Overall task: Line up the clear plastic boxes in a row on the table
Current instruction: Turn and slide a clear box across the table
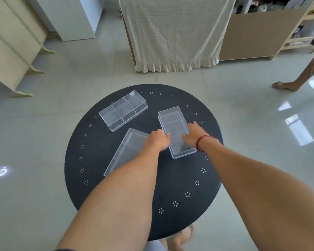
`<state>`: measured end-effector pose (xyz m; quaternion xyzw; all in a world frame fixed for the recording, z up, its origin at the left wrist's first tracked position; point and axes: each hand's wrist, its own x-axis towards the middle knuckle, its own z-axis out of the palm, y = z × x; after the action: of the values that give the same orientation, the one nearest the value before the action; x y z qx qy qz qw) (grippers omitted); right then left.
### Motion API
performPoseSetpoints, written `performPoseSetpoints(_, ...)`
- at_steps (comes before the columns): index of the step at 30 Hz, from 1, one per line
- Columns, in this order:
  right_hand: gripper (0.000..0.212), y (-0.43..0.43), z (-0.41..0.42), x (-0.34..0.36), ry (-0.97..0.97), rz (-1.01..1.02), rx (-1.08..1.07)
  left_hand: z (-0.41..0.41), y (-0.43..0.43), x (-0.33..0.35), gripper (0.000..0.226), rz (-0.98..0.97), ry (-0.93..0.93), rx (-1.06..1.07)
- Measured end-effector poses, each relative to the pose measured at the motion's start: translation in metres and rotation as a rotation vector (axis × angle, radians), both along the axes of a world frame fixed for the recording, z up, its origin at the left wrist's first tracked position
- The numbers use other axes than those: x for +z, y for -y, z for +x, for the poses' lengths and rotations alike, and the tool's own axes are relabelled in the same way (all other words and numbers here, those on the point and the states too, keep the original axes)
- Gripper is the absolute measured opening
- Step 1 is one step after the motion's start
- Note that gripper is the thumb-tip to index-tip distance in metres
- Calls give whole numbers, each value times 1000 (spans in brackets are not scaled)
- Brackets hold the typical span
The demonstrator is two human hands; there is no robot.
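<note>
Three clear plastic boxes lie on a round black table. The right box points away from me, and both my hands grip its long sides near its near end. My left hand is on its left side and my right hand, with a red wrist band, on its right side. A divided box lies at an angle at the far left. A third box lies slanted at the near left, partly hidden under my left forearm.
The table stands on a glossy tiled floor. Beyond it is a cloth-draped piece of furniture, with cabinets at the left and shelving at the right. Another person's leg and foot are at the far right.
</note>
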<state>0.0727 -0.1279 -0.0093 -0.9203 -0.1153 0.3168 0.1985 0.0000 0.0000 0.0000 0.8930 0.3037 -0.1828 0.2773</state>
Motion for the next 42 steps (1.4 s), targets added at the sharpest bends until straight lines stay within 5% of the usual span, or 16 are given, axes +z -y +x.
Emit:
performPoseSetpoints(6, 37, 17, -10, -27, -79, 64, -132, -7, 10, -38, 56, -90, -136, -10)
performPoseSetpoints(15, 43, 18, -10, -38, -240, 83, -209, -8, 11, -42, 54, -207, -68, 36)
performPoseSetpoints(23, 37, 11, -17, -32, -478, 193, -287, -2, 0, -34, 54, -286, 183, 128)
performPoseSetpoints(26, 43, 13, -17, -36, -384, 163, -303, 3, -11, -30, 60, -218, 216, 46)
performPoseSetpoints(29, 71, 19, -7, -33, -230, 158, -440, 4, -16, -27, 72, -173, 234, 26)
performPoseSetpoints(34, 71, 23, 13, -24, -90, 395, -727, 12, -11, -19, 68, -89, 370, -16)
performPoseSetpoints(42, 88, 23, 26, -16, -152, 725, -1160, 6, -2, -26, 56, -57, 413, -120)
